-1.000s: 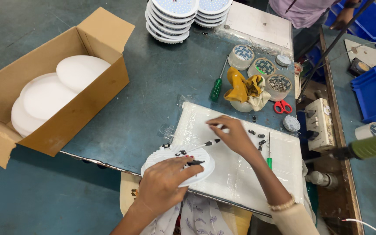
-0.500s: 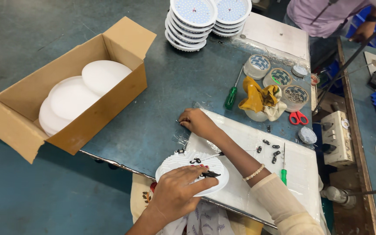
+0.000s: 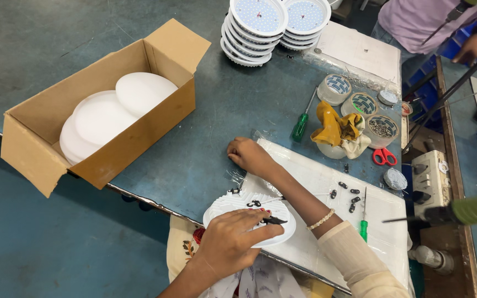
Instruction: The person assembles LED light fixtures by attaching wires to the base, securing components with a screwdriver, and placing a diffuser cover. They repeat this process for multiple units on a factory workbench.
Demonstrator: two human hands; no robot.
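A white round lamp housing [image 3: 249, 215] is pressed down at the table's near edge by the left hand [image 3: 233, 243], a small black clip [image 3: 274, 221] pinched at its fingertips. At twelve o'clock from the housing, the right hand [image 3: 249, 155] is rested curled on the white sheet [image 3: 327, 182]'s corner; whether anything is held cannot be told.
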